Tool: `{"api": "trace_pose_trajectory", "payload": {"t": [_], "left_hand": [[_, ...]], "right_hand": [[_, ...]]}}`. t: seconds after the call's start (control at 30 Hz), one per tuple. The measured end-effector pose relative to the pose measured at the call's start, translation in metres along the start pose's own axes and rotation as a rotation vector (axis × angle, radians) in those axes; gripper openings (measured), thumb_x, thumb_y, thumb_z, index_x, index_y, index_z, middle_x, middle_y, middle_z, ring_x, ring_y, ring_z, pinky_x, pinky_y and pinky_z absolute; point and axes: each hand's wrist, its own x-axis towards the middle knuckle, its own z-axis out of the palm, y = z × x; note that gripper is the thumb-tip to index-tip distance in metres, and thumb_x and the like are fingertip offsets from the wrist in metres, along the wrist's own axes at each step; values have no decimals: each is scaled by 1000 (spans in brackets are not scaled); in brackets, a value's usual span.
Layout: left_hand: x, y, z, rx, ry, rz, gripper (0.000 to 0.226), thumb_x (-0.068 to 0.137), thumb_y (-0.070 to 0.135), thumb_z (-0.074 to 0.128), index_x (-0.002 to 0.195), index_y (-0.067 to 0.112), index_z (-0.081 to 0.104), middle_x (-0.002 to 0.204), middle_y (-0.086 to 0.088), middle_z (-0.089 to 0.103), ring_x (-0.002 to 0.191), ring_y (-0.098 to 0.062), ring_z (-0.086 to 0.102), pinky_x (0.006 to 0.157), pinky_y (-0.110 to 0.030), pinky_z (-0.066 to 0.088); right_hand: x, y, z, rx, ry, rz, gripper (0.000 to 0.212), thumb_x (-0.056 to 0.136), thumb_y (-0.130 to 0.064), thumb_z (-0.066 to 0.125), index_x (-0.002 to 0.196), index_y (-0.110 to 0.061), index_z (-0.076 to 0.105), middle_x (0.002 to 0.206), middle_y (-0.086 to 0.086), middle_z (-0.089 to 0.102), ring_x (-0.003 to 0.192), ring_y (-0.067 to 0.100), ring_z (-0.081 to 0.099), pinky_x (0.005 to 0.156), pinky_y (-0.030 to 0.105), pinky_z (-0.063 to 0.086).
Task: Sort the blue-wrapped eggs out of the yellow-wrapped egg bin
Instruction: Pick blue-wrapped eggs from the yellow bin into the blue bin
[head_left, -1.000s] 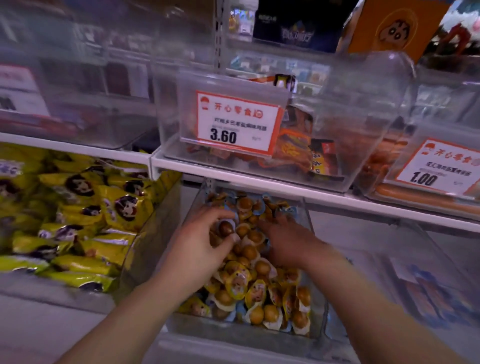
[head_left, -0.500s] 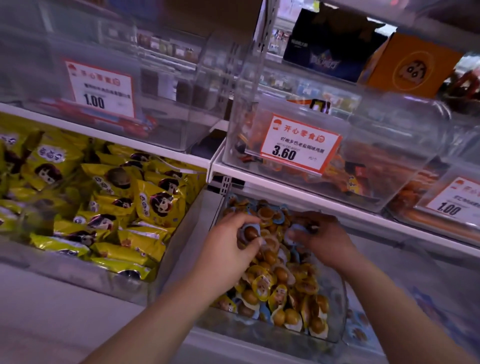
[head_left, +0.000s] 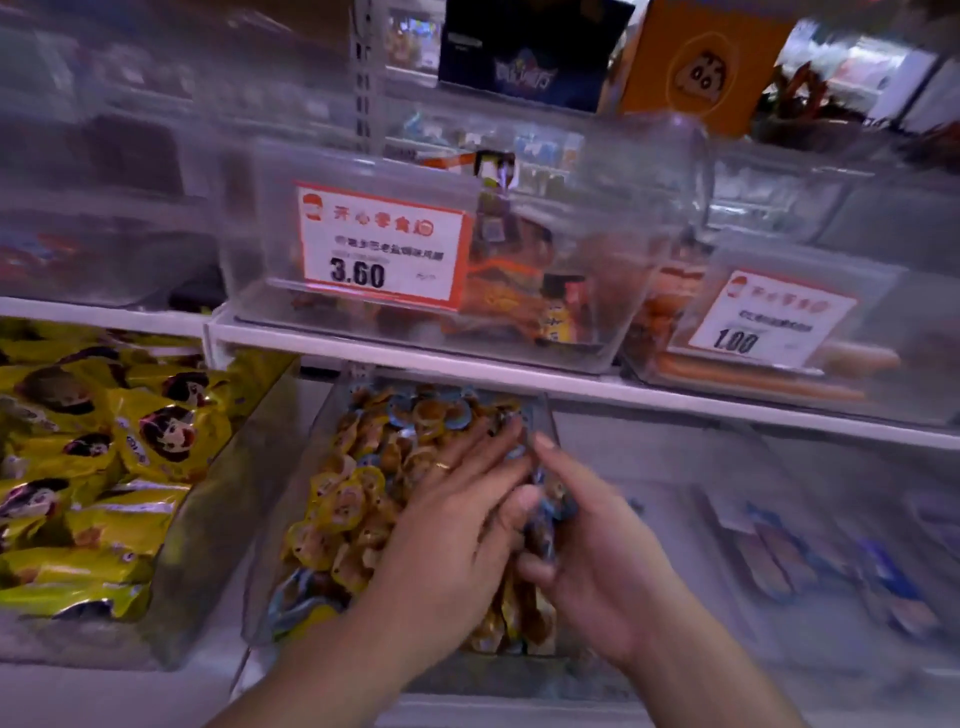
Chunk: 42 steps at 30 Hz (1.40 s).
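A clear plastic bin (head_left: 270, 545) on the lower shelf holds many yellow-wrapped eggs (head_left: 343, 509). More blue-wrapped eggs (head_left: 441, 410) lie at the bin's back, and one shows at the front left (head_left: 291, 603). My left hand (head_left: 457, 525) lies flat over the eggs on the bin's right side, fingers spread, a ring on one finger. My right hand (head_left: 587, 540) is curled around a small bunch of blue-wrapped eggs (head_left: 550, 514), right beside the left hand. The frame is blurred by motion.
Left of the bin, a clear bin of yellow snack packets (head_left: 119, 467). To the right, a clear bin with blue-wrapped items (head_left: 810, 556). A white shelf edge (head_left: 571, 384) runs just above, bearing bins with price tags 3.60 (head_left: 379, 244) and 1.00 (head_left: 763, 317).
Both hands have drawn back from the bin's rear toward its right side. My right hand has gathered blue-wrapped eggs. The left hand has gone from pinching an egg to lying flat.
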Motion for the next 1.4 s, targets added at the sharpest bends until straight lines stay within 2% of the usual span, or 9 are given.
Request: {"api": "trace_pose_trajectory", "payload": {"t": [0.17, 0.27, 0.37, 0.5, 0.6, 0.83, 1.07, 1.23, 1.4], "left_hand": [[-3, 14, 33, -295, -180, -45, 68, 96, 69, 33, 152, 54, -1, 155, 40, 15, 144, 14, 13, 114, -13, 19], [-1, 10, 39, -291, -158, -94, 52, 95, 68, 39, 145, 58, 30, 147, 41, 31, 138, 16, 27, 107, -24, 33], [2, -10, 32, 15, -85, -18, 33, 96, 51, 43, 120, 44, 63, 138, 33, 46, 132, 5, 43, 107, -33, 41], [5, -33, 10, 276, -65, -18, 35, 94, 43, 43, 116, 33, 69, 132, 21, 55, 123, -10, 53, 103, -47, 45], [5, -46, -10, 500, -88, -74, 43, 91, 44, 42, 122, 28, 66, 136, 10, 54, 118, -21, 57, 99, -45, 45], [-21, -45, -53, 515, 20, -105, 37, 91, 39, 44, 120, 32, 67, 125, 14, 62, 113, -15, 57, 100, -43, 45], [-77, -30, -96, 194, 343, -257, 28, 90, 24, 52, 107, 42, 66, 118, 23, 60, 112, -3, 58, 92, -35, 50], [-97, -17, -97, 12, 418, -313, 28, 91, 24, 53, 108, 43, 65, 115, 25, 60, 111, 0, 59, 89, -18, 47], [-98, -29, -104, 28, 366, -311, 29, 94, 7, 59, 103, 32, 69, 112, 26, 59, 111, 5, 56, 88, -5, 39]], "right_hand": [[-12, -32, -57, -434, 4, -276, 22, 84, -19, 74, 102, -9, 67, 71, 7, 62, 49, 15, 52, 38, 22, 38], [-5, -48, -112, -732, 336, -296, 22, 88, -7, 71, 110, -6, 66, 76, 14, 69, 52, 25, 54, 43, 29, 44], [9, -50, -155, -553, 447, -79, 16, 94, -10, 64, 108, -3, 65, 90, 18, 65, 71, 27, 59, 60, 33, 50], [38, -57, -178, -526, 593, -105, 25, 94, -31, 62, 111, -14, 69, 103, 7, 69, 98, 20, 59, 88, 35, 38], [42, -67, -177, -566, 668, -272, 25, 97, -20, 55, 115, -12, 71, 110, 10, 74, 102, 15, 65, 86, 27, 42], [27, -47, -115, -752, 559, -603, 29, 92, -5, 54, 87, -27, 73, 87, -6, 77, 81, -1, 70, 66, 15, 50], [19, 14, -2, -1311, 112, -799, 31, 89, -35, 53, 116, -33, 67, 110, -17, 66, 94, -5, 60, 80, 1, 39], [86, 55, 56, -1806, -132, -599, 59, 97, -45, 49, 152, -29, 35, 156, 4, 34, 146, 26, 26, 119, 39, 26], [111, 75, 37, -2019, -254, -607, 54, 100, -45, 35, 154, -39, 28, 162, -3, 27, 152, 22, 10, 122, 42, 7]]}}
